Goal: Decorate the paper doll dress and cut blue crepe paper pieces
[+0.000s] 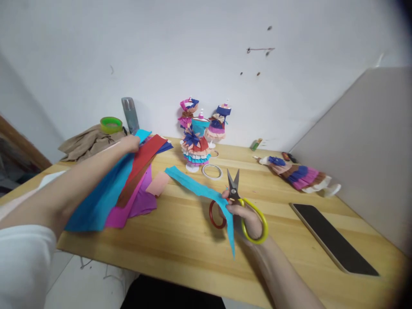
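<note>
My left hand (129, 143) reaches to the far end of a pile of coloured crepe paper, its fingers closed on a large blue crepe paper sheet (106, 193). Beside that sheet lie red crepe paper (147, 152) and purple crepe paper (143, 201). In my right hand (243, 214) is a pair of scissors (234, 192) with one yellow and one red handle, the blades apart and pointing away from me. The same hand pinches a narrow blue crepe paper strip (199, 189), which stretches left and also hangs down below the fingers.
Small dress stands with ruffled paper (195, 148) are at the back, near a white tape roll (212, 171). Another ruffled dress figure (299, 175) lies at right, behind a dark phone-like slab (333, 238). A bottle (130, 115) and green tape (111, 125) stand at back left.
</note>
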A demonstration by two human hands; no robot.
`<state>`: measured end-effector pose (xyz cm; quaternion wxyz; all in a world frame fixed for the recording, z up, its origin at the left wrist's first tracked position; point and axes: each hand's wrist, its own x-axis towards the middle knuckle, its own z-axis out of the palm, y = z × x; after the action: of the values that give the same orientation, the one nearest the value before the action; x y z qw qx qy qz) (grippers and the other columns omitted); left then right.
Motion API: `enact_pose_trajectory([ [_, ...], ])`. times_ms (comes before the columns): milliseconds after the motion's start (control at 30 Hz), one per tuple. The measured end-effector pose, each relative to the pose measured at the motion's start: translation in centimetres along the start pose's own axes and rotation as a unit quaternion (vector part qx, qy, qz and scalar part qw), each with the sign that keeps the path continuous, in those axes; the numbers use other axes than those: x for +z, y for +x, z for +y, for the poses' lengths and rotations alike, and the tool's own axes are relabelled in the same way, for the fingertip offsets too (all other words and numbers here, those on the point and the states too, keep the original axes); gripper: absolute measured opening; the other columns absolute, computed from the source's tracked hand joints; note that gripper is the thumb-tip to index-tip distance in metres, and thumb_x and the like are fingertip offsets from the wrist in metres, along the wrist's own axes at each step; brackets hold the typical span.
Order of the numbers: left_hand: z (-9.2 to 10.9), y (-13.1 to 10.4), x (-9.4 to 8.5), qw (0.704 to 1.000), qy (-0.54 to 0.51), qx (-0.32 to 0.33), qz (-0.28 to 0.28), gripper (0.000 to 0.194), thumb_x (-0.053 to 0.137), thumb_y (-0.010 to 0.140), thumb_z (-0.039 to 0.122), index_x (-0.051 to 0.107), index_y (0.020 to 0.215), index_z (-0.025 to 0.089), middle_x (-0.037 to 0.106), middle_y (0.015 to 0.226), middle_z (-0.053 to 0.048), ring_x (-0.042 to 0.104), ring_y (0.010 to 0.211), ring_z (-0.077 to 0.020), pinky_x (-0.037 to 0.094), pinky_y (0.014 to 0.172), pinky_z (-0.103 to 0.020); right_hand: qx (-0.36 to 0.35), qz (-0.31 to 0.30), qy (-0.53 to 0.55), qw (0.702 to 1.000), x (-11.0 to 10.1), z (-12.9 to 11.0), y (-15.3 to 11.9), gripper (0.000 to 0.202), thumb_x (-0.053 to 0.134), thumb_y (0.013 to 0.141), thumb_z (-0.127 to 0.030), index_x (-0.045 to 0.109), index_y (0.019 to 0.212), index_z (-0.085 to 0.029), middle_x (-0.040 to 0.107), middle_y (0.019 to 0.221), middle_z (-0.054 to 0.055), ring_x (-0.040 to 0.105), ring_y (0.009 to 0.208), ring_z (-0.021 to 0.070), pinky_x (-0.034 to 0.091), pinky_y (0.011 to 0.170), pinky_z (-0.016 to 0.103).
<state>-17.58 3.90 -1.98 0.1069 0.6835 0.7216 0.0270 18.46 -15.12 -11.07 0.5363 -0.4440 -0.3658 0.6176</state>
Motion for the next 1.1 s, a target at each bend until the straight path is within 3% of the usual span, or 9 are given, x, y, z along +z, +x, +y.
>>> enact_pose_trajectory([
  [200, 3.7, -0.8, 6.2, 0.996, -0.054, 0.021, -0.069, 0.023, 0.062, 0.083, 0.034, 0.067, 0.081, 0.011, 0.066, 0.074, -0.006, 0.064, 0.074, -0.0179, 0.049, 0.066, -0.026, -0.034, 0.011, -0.019, 0.999, -0.9, -0.5, 0.1, 0.028, 0.067, 0.054, -0.027, 0.060, 0.081, -0.022, 0.056, 0.065, -0.002, 0.047, 0.056, 0.0147, 0.035, 0.054, 0.030],
  [333, 5.3, -3.7, 7.3, 0.991, -0.116, 0.049, -0.042, 0.022, 0.070, 0.068, 0.033, 0.061, 0.058, 0.016, 0.060, 0.054, -0.004, 0.061, 0.067, -0.0178, 0.038, 0.055, -0.021, -0.030, 0.012, -0.034, 0.999, -0.6, -0.6, 0.1, 0.029, 0.067, 0.054, -0.026, 0.060, 0.081, -0.022, 0.055, 0.065, -0.003, 0.046, 0.055, 0.0139, 0.034, 0.053, 0.029],
  [467, 7.8, -8.2, 7.6, 0.968, -0.223, 0.070, -0.092, 0.041, 0.052, 0.080, 0.055, 0.064, 0.072, 0.016, 0.067, 0.065, -0.007, 0.061, 0.061, -0.0173, 0.042, 0.052, -0.023, -0.043, 0.006, -0.080, 0.996, 0.9, -0.7, 0.6, 0.030, 0.068, 0.052, -0.028, 0.059, 0.080, -0.022, 0.053, 0.064, -0.004, 0.047, 0.057, 0.0140, 0.035, 0.053, 0.028],
  [500, 8.7, -9.4, 7.9, 0.948, -0.276, 0.076, -0.137, 0.052, 0.041, 0.083, 0.063, 0.065, 0.079, 0.017, 0.070, 0.070, -0.007, 0.063, 0.061, -0.0168, 0.045, 0.053, -0.024, -0.048, -0.005, -0.098, 0.994, 1.5, -0.7, 0.7, 0.031, 0.069, 0.052, -0.028, 0.059, 0.081, -0.022, 0.052, 0.063, -0.004, 0.047, 0.057, 0.0138, 0.035, 0.053, 0.027],
  [567, 10.4, -11.6, 8.7, 0.806, -0.485, 0.018, -0.339, 0.059, 0.051, 0.074, 0.072, 0.065, 0.081, 0.015, 0.072, 0.082, -0.012, 0.067, 0.072, -0.0219, 0.052, 0.061, -0.030, -0.064, -0.039, -0.132, 0.988, 2.7, -0.8, 1.0, 0.032, 0.071, 0.053, -0.028, 0.059, 0.082, -0.022, 0.050, 0.064, -0.005, 0.045, 0.057, 0.0124, 0.035, 0.054, 0.026],
  [633, 11.7, -13.0, 9.7, 0.711, -0.589, -0.009, -0.384, 0.052, 0.062, 0.070, 0.066, 0.065, 0.077, 0.014, 0.072, 0.079, -0.011, 0.067, 0.076, -0.0231, 0.054, 0.069, -0.033, -0.082, -0.091, -0.163, 0.979, 3.7, -0.9, 1.2, 0.032, 0.073, 0.056, -0.031, 0.059, 0.083, -0.021, 0.051, 0.066, -0.005, 0.045, 0.059, 0.0114, 0.036, 0.056, 0.025],
  [800, 11.7, -12.2, 10.2, 0.674, -0.715, -0.014, -0.183, 0.020, 0.073, 0.067, 0.027, 0.060, 0.077, 0.016, 0.068, 0.075, -0.003, 0.062, 0.070, -0.0155, 0.052, 0.072, -0.029, -0.124, -0.126, -0.379, 0.909, 3.4, -1.4, 1.7, 0.033, 0.067, 0.072, -0.050, 0.059, 0.085, -0.021, 0.052, 0.062, -0.002, 0.051, 0.058, 0.0153, 0.037, 0.059, 0.029],
  [1000, 9.5, -10.7, 8.2, 0.662, -0.746, 0.004, -0.072, 0.028, 0.075, 0.063, 0.026, 0.054, 0.079, 0.016, 0.062, 0.071, 0.001, 0.059, 0.064, -0.0124, 0.051, 0.067, -0.028, -0.027, -0.053, -0.776, 0.628, 2.6, -1.8, 1.7, 0.040, 0.063, 0.079, -0.045, 0.061, 0.103, -0.013, 0.068, 0.093, 0.021, 0.065, 0.086, 0.0355, 0.044, 0.073, 0.042],
  [1100, 10.0, -11.3, 7.7, 0.679, -0.728, 0.094, 0.004, 0.032, 0.074, 0.065, 0.031, 0.054, 0.087, 0.019, 0.062, 0.076, 0.002, 0.062, 0.069, -0.0142, 0.051, 0.066, -0.028, -0.012, -0.145, -0.770, 0.622, 2.8, -2.6, 1.7, 0.059, 0.070, 0.073, -0.042, 0.056, 0.121, -0.010, 0.064, 0.113, 0.025, 0.063, 0.103, 0.0371, 0.046, 0.085, 0.045],
])
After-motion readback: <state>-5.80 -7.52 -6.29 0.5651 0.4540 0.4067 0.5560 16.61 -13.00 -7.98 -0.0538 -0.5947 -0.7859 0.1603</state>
